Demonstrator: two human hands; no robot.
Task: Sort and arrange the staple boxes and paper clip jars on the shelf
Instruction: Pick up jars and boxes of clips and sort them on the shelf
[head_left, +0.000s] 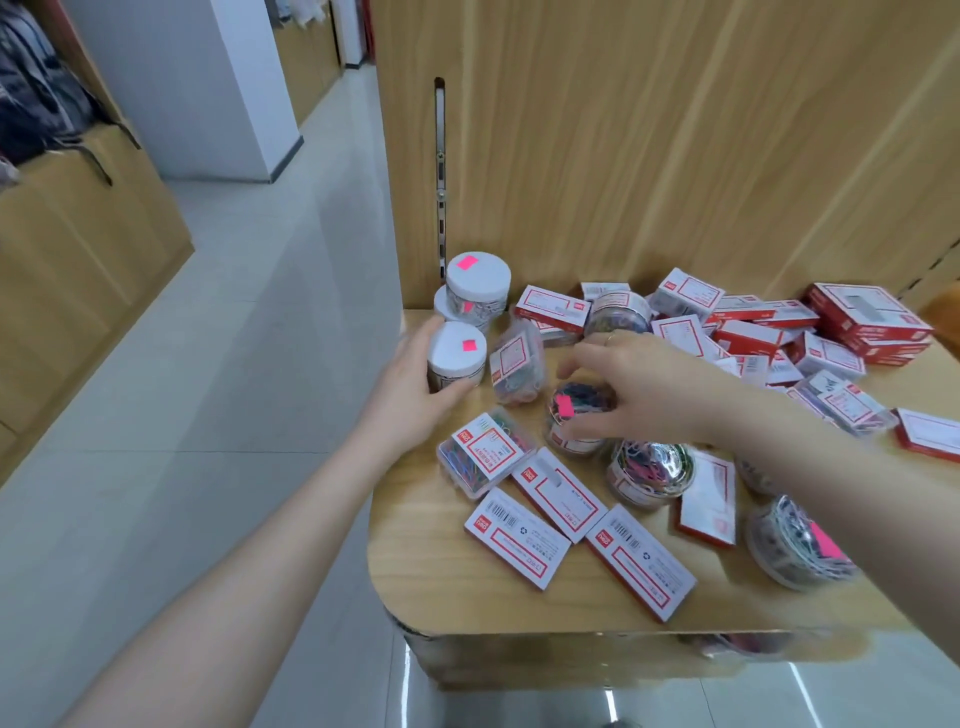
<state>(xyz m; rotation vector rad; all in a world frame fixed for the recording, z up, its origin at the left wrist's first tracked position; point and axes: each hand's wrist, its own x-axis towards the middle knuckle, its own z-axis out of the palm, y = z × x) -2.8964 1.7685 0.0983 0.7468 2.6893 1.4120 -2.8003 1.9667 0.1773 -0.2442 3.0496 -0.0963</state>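
Head view: sorting barely begun on the shelf (415, 571).
My left hand (410, 395) grasps a white-lidded jar (457, 356) beside two stacked jars (475, 288); my right hand (639, 389) clasps a clear jar (574, 415). Staple boxes (727, 332) lie scattered, unsorted.

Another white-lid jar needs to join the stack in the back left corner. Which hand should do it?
Left. The left hand already grips a white-lid jar right beside the corner stack. The right hand is busy over a clear jar of clips, farther from the corner.

Left hand (410, 395) grips white-lidded jar (457, 358) — right hand (639, 389) grips clear jar (576, 421).
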